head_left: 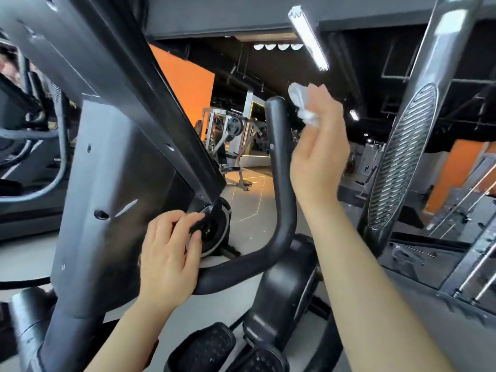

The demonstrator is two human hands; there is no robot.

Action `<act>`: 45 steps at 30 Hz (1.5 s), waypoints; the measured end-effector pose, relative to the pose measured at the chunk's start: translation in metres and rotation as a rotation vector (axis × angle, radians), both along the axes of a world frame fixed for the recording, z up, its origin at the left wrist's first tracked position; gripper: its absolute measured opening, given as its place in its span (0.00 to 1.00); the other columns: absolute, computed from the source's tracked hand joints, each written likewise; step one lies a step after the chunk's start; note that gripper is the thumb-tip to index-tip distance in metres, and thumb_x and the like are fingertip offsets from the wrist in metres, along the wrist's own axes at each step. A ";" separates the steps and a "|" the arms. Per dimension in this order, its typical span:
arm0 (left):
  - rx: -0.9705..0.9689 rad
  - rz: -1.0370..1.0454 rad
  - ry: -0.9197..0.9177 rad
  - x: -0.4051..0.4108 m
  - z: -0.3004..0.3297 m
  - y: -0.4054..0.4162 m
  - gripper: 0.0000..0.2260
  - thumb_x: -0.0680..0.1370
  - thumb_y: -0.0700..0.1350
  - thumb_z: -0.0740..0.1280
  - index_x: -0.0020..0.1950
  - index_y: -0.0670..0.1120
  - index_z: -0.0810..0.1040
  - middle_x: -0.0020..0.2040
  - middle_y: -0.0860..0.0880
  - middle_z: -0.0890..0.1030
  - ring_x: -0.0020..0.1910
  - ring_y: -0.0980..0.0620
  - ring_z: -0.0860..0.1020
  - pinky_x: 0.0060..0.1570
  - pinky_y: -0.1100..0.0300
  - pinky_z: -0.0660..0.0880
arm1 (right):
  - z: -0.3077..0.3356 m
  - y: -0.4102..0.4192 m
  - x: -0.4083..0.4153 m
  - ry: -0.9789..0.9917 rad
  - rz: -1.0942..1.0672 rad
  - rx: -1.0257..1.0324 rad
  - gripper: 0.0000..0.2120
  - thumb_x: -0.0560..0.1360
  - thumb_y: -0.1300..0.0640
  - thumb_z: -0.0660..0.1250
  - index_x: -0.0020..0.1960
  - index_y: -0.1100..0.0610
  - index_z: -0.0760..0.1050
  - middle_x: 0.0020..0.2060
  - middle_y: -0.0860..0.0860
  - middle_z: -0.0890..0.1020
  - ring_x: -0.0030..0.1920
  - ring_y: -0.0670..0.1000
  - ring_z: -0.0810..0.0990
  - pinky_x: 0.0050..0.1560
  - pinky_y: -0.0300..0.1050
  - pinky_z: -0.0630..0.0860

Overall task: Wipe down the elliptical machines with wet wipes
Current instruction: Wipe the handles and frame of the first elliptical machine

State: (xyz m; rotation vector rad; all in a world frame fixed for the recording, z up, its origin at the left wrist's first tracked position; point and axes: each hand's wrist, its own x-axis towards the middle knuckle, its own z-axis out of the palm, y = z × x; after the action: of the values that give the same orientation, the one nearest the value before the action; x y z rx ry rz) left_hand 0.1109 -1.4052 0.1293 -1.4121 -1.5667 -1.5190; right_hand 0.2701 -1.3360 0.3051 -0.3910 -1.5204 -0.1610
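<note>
Hands apart, my right hand (319, 151) is pinching a crumpled white wipe (303, 103) while my left hand (169, 253) is curling around the smooth black curved handlebar (281, 183).

A dark grey elliptical machine (112, 162) is shown filling the left and centre of the frame, its black curved handlebar (281, 167) rising at centre and ribbed pedals (212, 347) lying at the bottom. A crumpled white wet wipe (303, 103) is held at upper right of centre, just beside the handlebar tip.

Dim gym — orange wall (185, 84), black ceiling (375, 57) (tube light (308, 38)), pale floor (255, 194), weight machines (230, 135).
</note>
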 end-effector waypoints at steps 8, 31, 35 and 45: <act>-0.004 -0.013 0.006 -0.001 0.002 -0.002 0.16 0.80 0.45 0.57 0.60 0.41 0.80 0.54 0.45 0.76 0.55 0.46 0.71 0.63 0.71 0.56 | -0.075 0.033 0.007 -0.133 -0.110 0.041 0.18 0.77 0.65 0.55 0.65 0.59 0.69 0.65 0.59 0.76 0.64 0.54 0.74 0.67 0.29 0.61; -0.047 -0.032 -0.037 0.002 0.001 -0.002 0.17 0.80 0.46 0.55 0.61 0.42 0.79 0.58 0.44 0.75 0.56 0.46 0.69 0.58 0.65 0.60 | -0.171 0.030 0.026 -0.232 -0.135 -0.085 0.13 0.78 0.64 0.55 0.60 0.57 0.71 0.67 0.52 0.74 0.70 0.48 0.68 0.71 0.46 0.67; -0.069 -0.028 -0.024 -0.001 0.001 0.001 0.17 0.80 0.45 0.54 0.62 0.42 0.78 0.59 0.43 0.75 0.58 0.42 0.71 0.61 0.70 0.57 | -0.201 0.007 0.029 -0.305 -0.027 -0.193 0.16 0.78 0.65 0.56 0.62 0.65 0.76 0.64 0.50 0.76 0.68 0.45 0.71 0.68 0.40 0.70; -0.029 -0.214 -0.179 -0.015 -0.011 -0.027 0.14 0.80 0.37 0.57 0.63 0.43 0.75 0.53 0.57 0.73 0.58 0.58 0.73 0.59 0.71 0.67 | -0.191 -0.094 -0.012 -0.296 0.275 -0.223 0.12 0.78 0.66 0.57 0.57 0.62 0.77 0.57 0.53 0.83 0.60 0.48 0.80 0.60 0.40 0.77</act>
State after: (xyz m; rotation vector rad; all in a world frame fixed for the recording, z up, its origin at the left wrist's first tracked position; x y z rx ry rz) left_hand 0.0957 -1.4322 0.1179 -1.5376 -1.5869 -1.7985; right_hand 0.2579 -1.4303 0.1138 -0.3398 -1.8754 0.1757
